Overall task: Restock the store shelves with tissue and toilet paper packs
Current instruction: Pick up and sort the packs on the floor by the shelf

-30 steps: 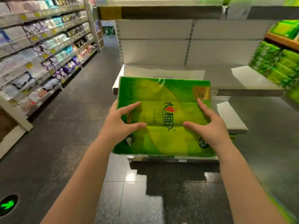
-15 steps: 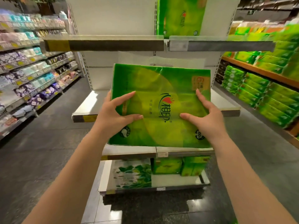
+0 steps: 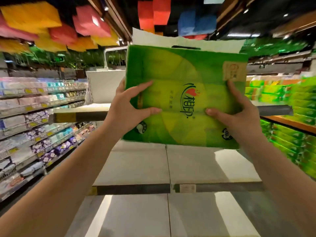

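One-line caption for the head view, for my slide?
Both hands, left and right, hold a green tissue pack up before bare shelves.

Bright overhead store lighting glares off my white shelves (image 3: 171,168) at 6 o'clock; motion blur smears the ceiling panels (image 3: 56,29) at 11 and green stock (image 3: 282,93) at 3, edges bowed.

1. The large green plastic-wrapped tissue pack (image 3: 184,98) is held between the left hand (image 3: 126,110) and right hand (image 3: 239,117).
2. Below it lies the pale metal shelf board (image 3: 171,168).
3. Stacked green packs (image 3: 290,134) fill the right-hand shelving; small pastel packs (image 3: 34,117) line the left.
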